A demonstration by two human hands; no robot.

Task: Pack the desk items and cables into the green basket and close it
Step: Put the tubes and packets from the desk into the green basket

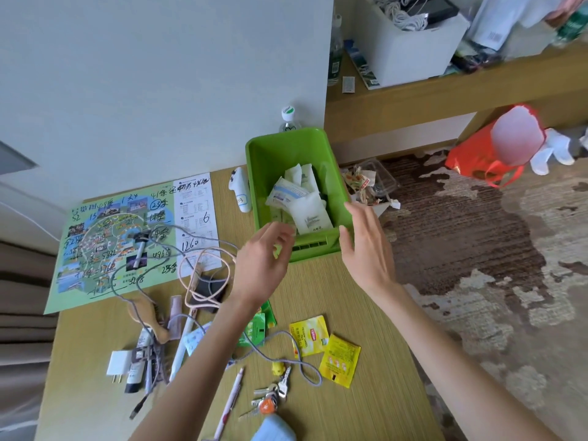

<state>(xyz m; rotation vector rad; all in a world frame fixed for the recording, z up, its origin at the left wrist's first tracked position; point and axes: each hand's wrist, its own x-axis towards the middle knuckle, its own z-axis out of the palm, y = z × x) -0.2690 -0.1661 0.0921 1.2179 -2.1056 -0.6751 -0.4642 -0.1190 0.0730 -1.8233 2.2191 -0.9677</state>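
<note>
Green basket (331, 173) holds perhaps five white sachets; left hand (265, 265) and right hand (366, 246) spread wide, empty.

Two open hands, left (265, 262) and right (366, 246), beside green basket (261, 160) of sachets (299, 202).

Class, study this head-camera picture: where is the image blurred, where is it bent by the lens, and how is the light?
Head view: soft, even daylight with faint shadows; the left hand is slightly motion-blurred at the fingers, and the right hand is softened too; the wide lens bows the desk edge and tilts the green basket; the top-right corner is smeared; the yellow tea packets stay sharp.
</note>
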